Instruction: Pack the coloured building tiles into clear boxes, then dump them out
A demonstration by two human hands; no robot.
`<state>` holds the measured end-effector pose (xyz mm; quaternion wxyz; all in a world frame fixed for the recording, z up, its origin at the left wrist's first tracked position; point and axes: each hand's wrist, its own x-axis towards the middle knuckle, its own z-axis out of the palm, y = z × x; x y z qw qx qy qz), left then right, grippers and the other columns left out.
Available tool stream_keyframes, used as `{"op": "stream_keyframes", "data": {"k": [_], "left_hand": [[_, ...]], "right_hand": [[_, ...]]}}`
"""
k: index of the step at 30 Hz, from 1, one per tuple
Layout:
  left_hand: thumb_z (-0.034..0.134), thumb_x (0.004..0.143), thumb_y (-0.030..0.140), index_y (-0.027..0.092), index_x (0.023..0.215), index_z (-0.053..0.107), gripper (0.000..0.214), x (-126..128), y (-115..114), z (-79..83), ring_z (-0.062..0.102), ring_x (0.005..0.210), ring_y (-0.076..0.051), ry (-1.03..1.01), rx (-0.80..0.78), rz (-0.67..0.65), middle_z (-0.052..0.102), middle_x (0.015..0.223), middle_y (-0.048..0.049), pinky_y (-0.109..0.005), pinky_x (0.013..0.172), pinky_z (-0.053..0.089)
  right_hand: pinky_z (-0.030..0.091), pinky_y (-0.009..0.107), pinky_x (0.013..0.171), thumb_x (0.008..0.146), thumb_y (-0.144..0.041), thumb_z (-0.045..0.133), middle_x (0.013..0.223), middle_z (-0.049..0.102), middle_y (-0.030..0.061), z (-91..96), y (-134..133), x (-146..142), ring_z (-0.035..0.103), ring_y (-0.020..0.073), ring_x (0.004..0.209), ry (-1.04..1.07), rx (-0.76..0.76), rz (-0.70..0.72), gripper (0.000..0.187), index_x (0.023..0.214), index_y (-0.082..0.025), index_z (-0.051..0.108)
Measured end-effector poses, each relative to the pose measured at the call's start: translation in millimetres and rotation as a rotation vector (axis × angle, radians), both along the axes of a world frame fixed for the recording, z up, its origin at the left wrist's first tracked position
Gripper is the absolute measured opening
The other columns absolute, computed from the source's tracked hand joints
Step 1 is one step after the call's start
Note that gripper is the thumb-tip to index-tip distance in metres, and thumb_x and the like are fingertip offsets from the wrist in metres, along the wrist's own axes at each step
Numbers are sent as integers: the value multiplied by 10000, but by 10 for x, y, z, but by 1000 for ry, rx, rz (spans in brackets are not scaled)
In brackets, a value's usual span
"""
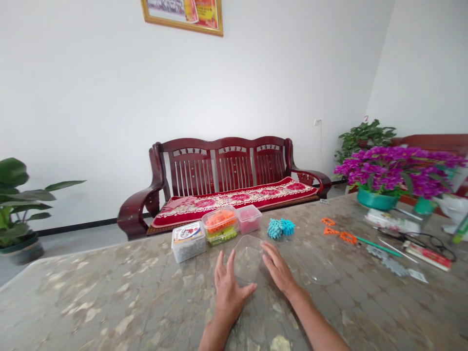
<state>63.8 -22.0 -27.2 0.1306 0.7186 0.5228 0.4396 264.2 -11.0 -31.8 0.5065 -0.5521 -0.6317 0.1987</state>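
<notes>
My left hand (229,287) and my right hand (278,269) rest on the stone-patterned table (109,297), one on each side of a clear empty plastic box (247,257). Both hands have their fingers stretched out and lie against the box's sides. A clear lid (315,265) lies flat just right of my right hand. Behind the box stand a white box of small grey parts (188,241), a box with orange and green pieces (220,224) and a pink box (249,218). A teal block piece (280,227) sits to their right.
Orange pieces (338,232), a green pen (376,246), grey pieces (387,261), glasses (420,239) and purple flowers in a teal pot (387,178) occupy the table's right side. A dark wooden bench with a red cushion (234,192) stands behind. A potted plant (16,209) is at left.
</notes>
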Motion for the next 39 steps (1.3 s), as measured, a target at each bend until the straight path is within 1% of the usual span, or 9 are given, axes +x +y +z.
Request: {"op": "stream_keyframes", "data": {"k": [5,10,17,19,23,26,29,34,39], "left_hand": [[763,623,227,231,1337,514,756,-3,19,37,234,1446,-373,-33,-96,-15,222,1547,-148,-541,1146,262],[767,607,220,231,1316,540,745,-105,85,44,326,1394,-360,-71,-86,-55,319,1485,-137,-556,1128,298],[729,593,203,203,1270,570,696,-239,163,63,413,1325,-338,-148,-82,-152,440,1370,-131,-537,1120,332],[720,595,204,203,1265,573,687,-249,169,66,413,1328,-334,-165,-88,-168,440,1369,-129,-536,1123,331],[713,584,187,224,1220,604,646,-259,171,72,417,1328,-335,-177,-106,-183,442,1374,-113,-544,1124,329],[717,576,186,224,1215,609,649,-271,170,74,414,1331,-338,-171,-116,-190,439,1381,-115,-546,1127,324],[718,579,193,219,1238,598,670,-282,173,68,414,1334,-340,-166,-109,-199,443,1385,-119,-535,1125,332],[713,589,178,224,1300,551,731,-296,189,50,389,1356,-333,-169,-128,-232,428,1406,-118,-537,1138,314],[716,590,155,228,1338,518,778,-310,197,43,362,1373,-336,-182,-141,-269,406,1429,-122,-541,1152,284]], "right_hand": [[396,386,1091,936,-469,442,1286,568,71,77,-87,-35,505,223,1264,-25,31,-27,371,1150,-280,679],[483,345,974,947,-445,433,1152,603,68,140,-164,-57,584,220,1132,-8,52,-58,350,1076,-287,718],[502,333,909,924,-417,467,1099,652,69,175,-244,-50,617,224,1071,23,63,-73,321,1060,-257,710],[512,344,890,908,-411,477,1089,680,75,153,-200,9,631,231,1050,47,63,-121,321,1061,-245,705],[527,387,870,852,-393,479,1060,710,92,103,30,244,662,240,968,75,78,-319,354,1073,-211,687],[508,425,905,800,-350,497,1108,699,89,157,260,443,649,246,980,-49,73,-425,397,1135,-208,657],[426,460,1006,761,-298,545,1201,665,94,332,471,587,584,271,1111,-281,95,-485,456,1202,-212,624],[386,454,1000,704,-285,653,1322,596,142,663,723,730,529,313,1175,-591,19,-446,631,1318,-187,546],[419,429,910,674,-312,698,1166,687,117,761,851,795,565,321,1108,-770,-151,-375,696,1342,-205,534]]}}
